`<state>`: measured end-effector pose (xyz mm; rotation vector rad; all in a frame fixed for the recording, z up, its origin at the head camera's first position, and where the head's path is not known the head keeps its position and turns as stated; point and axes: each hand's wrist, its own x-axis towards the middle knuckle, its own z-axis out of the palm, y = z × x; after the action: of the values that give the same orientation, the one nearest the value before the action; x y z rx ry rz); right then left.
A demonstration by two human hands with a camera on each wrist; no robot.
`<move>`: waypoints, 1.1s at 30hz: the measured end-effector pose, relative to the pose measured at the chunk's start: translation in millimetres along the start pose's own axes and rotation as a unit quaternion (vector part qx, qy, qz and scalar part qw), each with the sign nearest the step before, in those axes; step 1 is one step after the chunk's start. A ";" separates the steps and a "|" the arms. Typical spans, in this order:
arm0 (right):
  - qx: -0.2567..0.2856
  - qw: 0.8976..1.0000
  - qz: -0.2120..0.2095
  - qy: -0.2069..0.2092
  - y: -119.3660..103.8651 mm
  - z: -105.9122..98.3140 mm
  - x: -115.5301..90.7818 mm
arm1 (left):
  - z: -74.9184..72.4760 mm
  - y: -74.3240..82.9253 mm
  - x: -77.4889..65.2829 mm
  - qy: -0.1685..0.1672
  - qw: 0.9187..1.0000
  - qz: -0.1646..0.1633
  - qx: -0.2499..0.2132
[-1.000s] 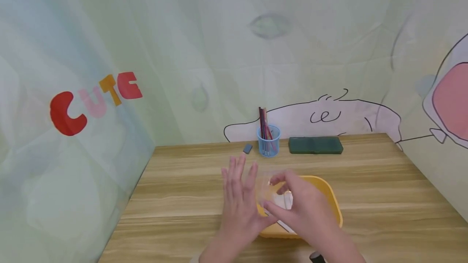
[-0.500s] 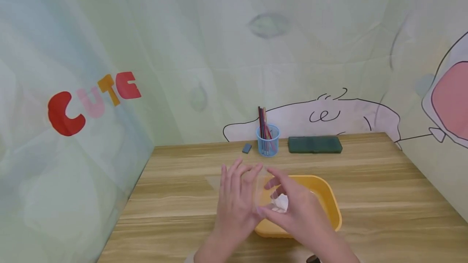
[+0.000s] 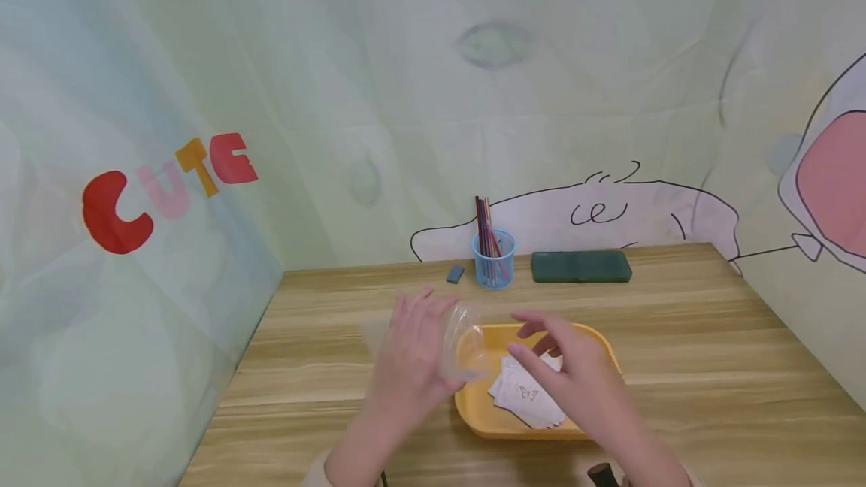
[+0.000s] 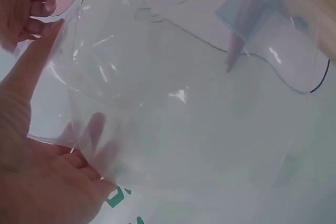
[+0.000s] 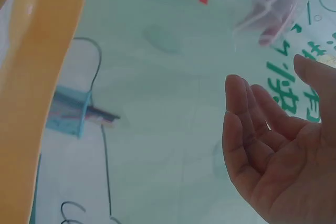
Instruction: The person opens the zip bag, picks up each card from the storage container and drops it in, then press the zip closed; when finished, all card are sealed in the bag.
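Note:
A clear plastic bag [image 3: 467, 344] hangs from my left hand [image 3: 411, 348], which grips it near its mouth above the left side of the yellow tray [image 3: 473, 425]. The left wrist view shows the thumb at the bag's edge and the fingertips blurred through the film; the see-through bag [image 4: 184, 98] spreads out beyond them. My right hand [image 3: 571, 367] is apart from the bag, over the tray's right part, its fingers loosely bent around nothing, as the right hand [image 5: 278, 161] also shows in its wrist view. Under it lies a pile of white cards [image 3: 526, 394], the top one bearing a butterfly.
Behind the tray, a blue cup of pencils [image 3: 494, 261] stands between a small grey-blue eraser [image 3: 455, 273] and a dark green case [image 3: 580, 266]. A dark cylindrical end [image 3: 601, 474] shows at the near edge. A printed curtain hangs behind the wooden table [image 3: 325, 367].
My hands have drawn apart. The right hand has come off the bag and moved right, while the left has moved left with the bag. More of the cards now shows.

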<state>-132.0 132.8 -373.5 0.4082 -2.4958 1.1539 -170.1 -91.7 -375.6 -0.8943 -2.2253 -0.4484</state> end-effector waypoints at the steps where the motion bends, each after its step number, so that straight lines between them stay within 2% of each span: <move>1: -0.009 1.000 0.009 -0.001 4.3 -2.1 0.9 | -0.3 -2.6 -0.7 -0.005 1.000 -0.002 -0.005; 4: -0.039 0.999 0.034 -0.014 18.5 -6.2 3.4 | -0.3 -9.8 -3.2 -0.026 0.999 -0.016 -0.013; 7: -0.066 0.996 0.042 -0.031 33.1 -6.2 4.8 | 0.0 -16.2 -6.2 -0.048 0.998 -0.032 -0.026; 11: -0.109 0.989 0.071 -0.075 52.6 -0.7 3.7 | 0.3 -23.8 -11.2 -0.077 0.994 -0.057 -0.044; 14: -0.135 0.977 0.110 -0.126 70.8 6.5 0.2 | 1.3 -28.8 -16.3 -0.087 0.993 -0.069 -0.048; 18: -0.154 0.960 0.143 -0.188 94.5 17.9 -6.4 | 5.4 -35.2 -23.0 -0.088 0.992 -0.074 -0.049; 22: -0.171 0.945 0.163 -0.226 108.8 27.2 -12.8 | 10.5 -42.2 -27.7 -0.096 0.990 -0.083 -0.058; 25: -0.176 0.941 0.172 -0.230 115.3 32.4 -16.0 | 13.5 -46.8 -30.5 -0.109 0.987 -0.092 -0.073; 33: -0.159 0.941 0.191 -0.232 121.2 36.9 -15.1 | 16.3 -51.3 -34.2 -0.158 0.973 -0.128 -0.110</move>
<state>-174.7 181.6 -483.4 0.1118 -3.2186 0.8166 -196.2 -135.2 -414.3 -0.8400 -2.6375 -0.7264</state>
